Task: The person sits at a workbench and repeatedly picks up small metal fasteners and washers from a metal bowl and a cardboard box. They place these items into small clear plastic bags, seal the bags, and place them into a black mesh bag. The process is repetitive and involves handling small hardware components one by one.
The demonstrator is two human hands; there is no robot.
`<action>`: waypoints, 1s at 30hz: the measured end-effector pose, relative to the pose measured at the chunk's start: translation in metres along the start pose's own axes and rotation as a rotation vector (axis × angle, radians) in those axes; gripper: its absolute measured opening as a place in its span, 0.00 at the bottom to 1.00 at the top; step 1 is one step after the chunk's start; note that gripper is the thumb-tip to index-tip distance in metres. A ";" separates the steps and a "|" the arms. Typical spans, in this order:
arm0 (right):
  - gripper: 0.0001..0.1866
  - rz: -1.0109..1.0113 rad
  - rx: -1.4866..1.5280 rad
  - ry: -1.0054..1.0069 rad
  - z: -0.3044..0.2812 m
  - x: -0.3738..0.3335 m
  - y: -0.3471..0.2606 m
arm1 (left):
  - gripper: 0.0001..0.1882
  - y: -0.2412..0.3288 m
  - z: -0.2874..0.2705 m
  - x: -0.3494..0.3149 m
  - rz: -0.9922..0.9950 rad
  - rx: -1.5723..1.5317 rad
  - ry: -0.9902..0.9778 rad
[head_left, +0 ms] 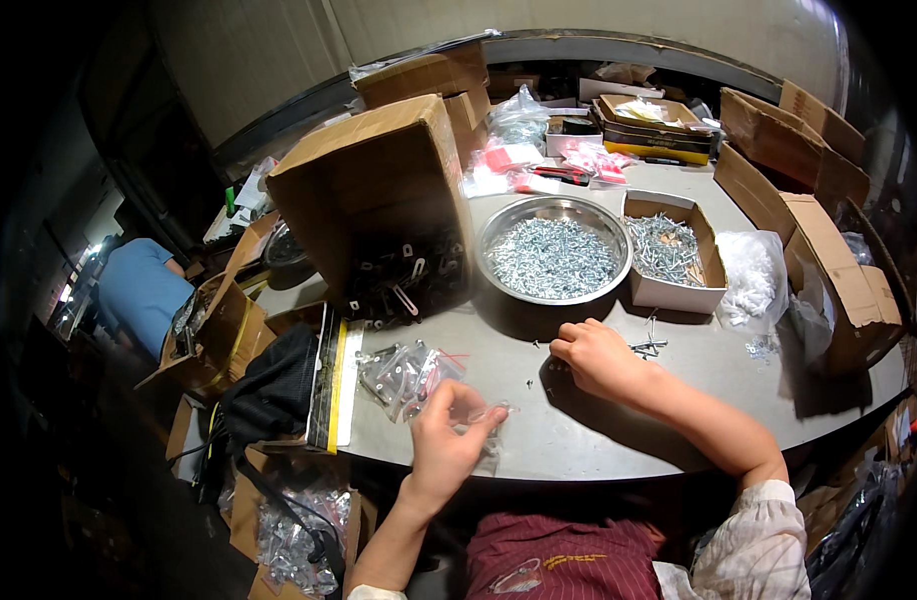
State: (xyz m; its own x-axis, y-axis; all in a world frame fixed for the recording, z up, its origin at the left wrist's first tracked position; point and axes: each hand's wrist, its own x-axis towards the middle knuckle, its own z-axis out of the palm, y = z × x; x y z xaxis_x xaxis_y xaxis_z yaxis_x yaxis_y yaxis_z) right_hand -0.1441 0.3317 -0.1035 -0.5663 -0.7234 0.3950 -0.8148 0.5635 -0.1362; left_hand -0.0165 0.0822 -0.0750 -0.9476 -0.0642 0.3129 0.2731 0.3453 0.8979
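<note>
Small clear bag [484,420]: pinched between thumb and fingers of the left hand [447,440], held just above the table's [579,430] near edge, in front of the torso.

Right hand [594,355]: resting on the table, fingers curled under and pressed together; whether they hold a screw cannot be told. Loose screws [647,347] lie just beside it to the right.

Filled bags [404,372]: small heap, just left of the left hand, near the table's left edge.

Steel bowl [554,250]: round, full of screws, just beyond the right hand. White box [672,262] of screws touches its right side.

Large carton [379,205]: on its side left of the bowl, metal clips [404,285] spilling from its mouth.

Open room: bare grey strip between the hands and to the right of the right forearm, up to the near rim.

Right edge: white plastic bag [751,275] and open brown boxes [839,270].

Far edge: red packets [514,165], yellow-sided tray [651,135], more cartons.

Left, below table level: black bag [274,390], boxes on the floor, a bag of hardware [294,540]. A person in a blue shirt [139,290] sits well apart at left.
</note>
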 end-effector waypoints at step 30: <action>0.10 -0.093 0.522 0.082 -0.072 -0.003 -0.046 | 0.08 -0.018 0.042 0.009 -0.252 -0.404 -0.208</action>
State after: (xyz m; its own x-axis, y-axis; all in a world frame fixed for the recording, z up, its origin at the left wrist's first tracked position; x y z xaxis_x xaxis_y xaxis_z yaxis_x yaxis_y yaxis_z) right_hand -0.0962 0.3373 -0.0327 -0.4939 -0.7157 0.4937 -0.8264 0.2099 -0.5225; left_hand -0.0374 0.1149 -0.1016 -0.9939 0.1025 0.0406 0.0358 -0.0482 0.9982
